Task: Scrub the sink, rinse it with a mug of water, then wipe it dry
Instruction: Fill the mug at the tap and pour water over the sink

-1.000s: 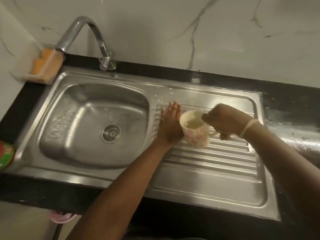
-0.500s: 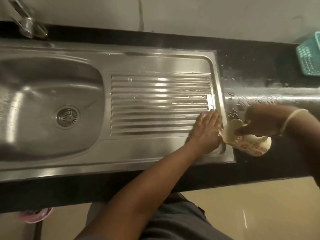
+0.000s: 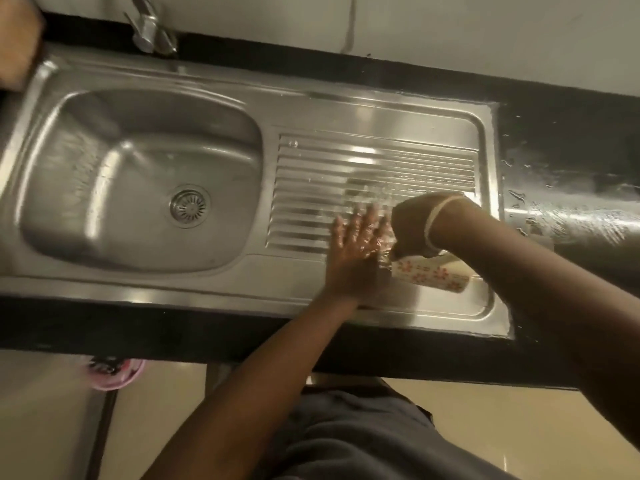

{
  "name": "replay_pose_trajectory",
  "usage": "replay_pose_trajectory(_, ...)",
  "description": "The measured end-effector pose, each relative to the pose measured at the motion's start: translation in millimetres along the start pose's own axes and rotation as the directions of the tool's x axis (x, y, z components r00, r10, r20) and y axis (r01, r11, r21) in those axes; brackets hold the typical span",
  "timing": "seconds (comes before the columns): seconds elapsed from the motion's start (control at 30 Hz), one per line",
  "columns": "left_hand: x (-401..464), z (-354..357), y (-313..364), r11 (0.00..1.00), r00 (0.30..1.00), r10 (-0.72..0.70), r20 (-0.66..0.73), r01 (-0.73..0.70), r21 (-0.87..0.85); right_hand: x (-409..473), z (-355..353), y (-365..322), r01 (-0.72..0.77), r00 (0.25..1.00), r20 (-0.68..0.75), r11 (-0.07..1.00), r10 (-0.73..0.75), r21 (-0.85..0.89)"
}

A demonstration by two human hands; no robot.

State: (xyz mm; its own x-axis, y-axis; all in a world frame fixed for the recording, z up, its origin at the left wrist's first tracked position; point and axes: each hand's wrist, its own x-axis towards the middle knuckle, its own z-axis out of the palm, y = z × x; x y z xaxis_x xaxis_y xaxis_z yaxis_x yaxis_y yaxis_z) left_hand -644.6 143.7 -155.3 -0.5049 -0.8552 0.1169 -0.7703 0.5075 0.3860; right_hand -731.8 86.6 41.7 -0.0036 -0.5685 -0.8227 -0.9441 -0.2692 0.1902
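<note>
The steel sink (image 3: 311, 109) has a basin with a round drain (image 3: 189, 205) on the left and a ribbed drainboard (image 3: 374, 161) on the right. My right hand (image 3: 412, 225) grips a white mug with red flowers (image 3: 429, 274), tipped on its side with its mouth toward my left hand. Water spills from it over the drainboard. My left hand (image 3: 356, 247) lies flat with fingers spread on the wet ribs, just left of the mug's mouth. A light band circles my right wrist.
The tap (image 3: 149, 27) stands at the back left of the sink. The black counter (image 3: 568, 174) to the right is wet with droplets. A pink object (image 3: 114, 372) sits on the floor below the counter's front edge. My grey clothing fills the bottom middle.
Both hands have moved from the drainboard's right edge back over the ribs. The mug is tipped further and water now runs over my left hand. The view has swung left, showing the basin.
</note>
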Motion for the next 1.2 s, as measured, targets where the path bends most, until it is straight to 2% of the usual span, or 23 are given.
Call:
replay_pose_trajectory(0.1,-8.4,-24.5,-44.0,0.982,0.985,-0.165,0.056,0.158,0.106,0.9,-24.4,-25.7,0.050,0.996,-0.069,0.998,-0.052,-0.038)
replay_pose_trajectory(0.23,-11.2,-49.8,-83.3,0.970,0.972,-0.203,0.120,0.183,0.162,-7.7,-52.1,-44.0,0.087,0.981,-0.172,0.996,-0.091,-0.030)
replay_pose_trajectory(0.37,-15.4,-66.3,-110.5,0.946,0.937,-0.315,0.151,0.299,0.124,-20.0,-68.4,-41.7,0.062,0.964,-0.262,0.997,-0.047,0.048)
replay_pose_trajectory(0.63,-36.7,-105.5,-163.0,0.919,0.896,-0.395,0.202,0.385,0.089,-13.4,-105.7,-39.0,0.109,0.893,-0.443,0.916,0.081,0.387)
replay_pose_trajectory(0.8,-31.3,-135.8,-222.8,0.929,0.916,-0.370,0.154,0.365,0.062,3.4,-130.0,-72.7,0.138,0.887,-0.416,0.744,0.201,0.654)
replay_pose_trajectory(1.0,2.2,-193.3,-328.0,0.946,0.945,-0.325,0.044,0.324,0.023,28.6,-167.1,-143.9,0.121,0.907,-0.300,0.499,0.295,0.858)
replay_pose_trajectory(1.13,45.4,-236.4,-386.4,0.976,0.976,-0.216,-0.010,0.217,0.035,41.7,-191.2,-189.7,0.132,0.928,-0.240,0.351,0.286,0.927)
replay_pose_trajectory(1.2,73.5,-254.3,-405.0,0.991,0.993,-0.115,-0.014,0.115,0.069,48.8,-200.4,-207.7,0.151,0.928,-0.235,0.282,0.291,0.947)
